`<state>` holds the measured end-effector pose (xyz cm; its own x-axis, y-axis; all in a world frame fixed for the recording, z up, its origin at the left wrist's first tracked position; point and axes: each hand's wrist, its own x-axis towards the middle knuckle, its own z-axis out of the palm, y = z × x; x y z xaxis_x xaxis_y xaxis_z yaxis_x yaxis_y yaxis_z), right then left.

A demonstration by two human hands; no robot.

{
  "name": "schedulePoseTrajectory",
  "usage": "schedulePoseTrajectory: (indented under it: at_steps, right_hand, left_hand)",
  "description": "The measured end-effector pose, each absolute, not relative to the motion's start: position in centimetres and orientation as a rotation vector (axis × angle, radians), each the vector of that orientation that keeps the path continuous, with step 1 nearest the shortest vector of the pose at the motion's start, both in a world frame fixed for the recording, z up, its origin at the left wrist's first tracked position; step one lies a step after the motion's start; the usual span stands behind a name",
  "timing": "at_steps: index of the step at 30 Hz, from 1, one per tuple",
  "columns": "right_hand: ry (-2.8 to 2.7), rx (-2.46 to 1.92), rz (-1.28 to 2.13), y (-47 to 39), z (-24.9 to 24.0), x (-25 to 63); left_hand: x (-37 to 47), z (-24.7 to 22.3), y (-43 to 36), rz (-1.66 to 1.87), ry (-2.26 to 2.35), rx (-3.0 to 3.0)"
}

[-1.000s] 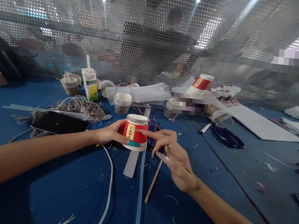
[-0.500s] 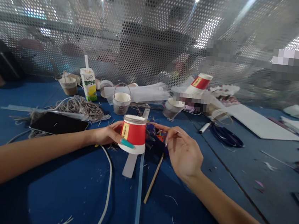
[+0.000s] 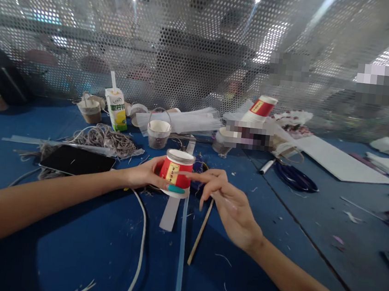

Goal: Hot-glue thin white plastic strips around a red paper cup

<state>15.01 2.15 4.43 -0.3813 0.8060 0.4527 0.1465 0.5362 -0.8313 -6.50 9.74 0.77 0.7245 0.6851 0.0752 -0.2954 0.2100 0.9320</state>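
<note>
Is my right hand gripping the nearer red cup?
No, your left hand grips that red cup, while your right hand only points a finger at it.

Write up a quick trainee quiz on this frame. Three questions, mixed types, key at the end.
1. Multiple choice: what does the left hand hold?
A) a drink carton
B) a red-and-white cup
C) a marker pen
2. True or false: the translucent strip lies between the white cord and the wooden stick.
3. Fill in the blank: the thumbnail of the hand holding the cup is ____ in colour.

Key:
1. B
2. True
3. Teal
</note>
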Motion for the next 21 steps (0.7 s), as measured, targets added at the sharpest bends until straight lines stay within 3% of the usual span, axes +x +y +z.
schedulePoseTrajectory:
  at_steps: [5, 12, 16, 21]
  right_hand:
    - [-1.958, -0.801, 0.799, 2.6, 4.0, 15.4]
    - [-1.53, -0.731, 0.868, 4.2, 3.4, 15.4]
    - [-1.394, -0.747, 0.61, 4.4, 2.7, 15.6]
    - [-1.982, -0.746, 0.25, 3.3, 3.3, 15.8]
  left_hand:
    - [-6.5, 0.9, 9.5, 0.722, 0.416, 1.207]
    - [-6.8, 0.8, 9.7, 0.646, 0.376, 1.147]
    - [-6.6, 0.8, 9.6, 0.728, 0.518, 1.177]
    - [-6.0, 1.1, 9.2, 0.854, 0.658, 1.238]
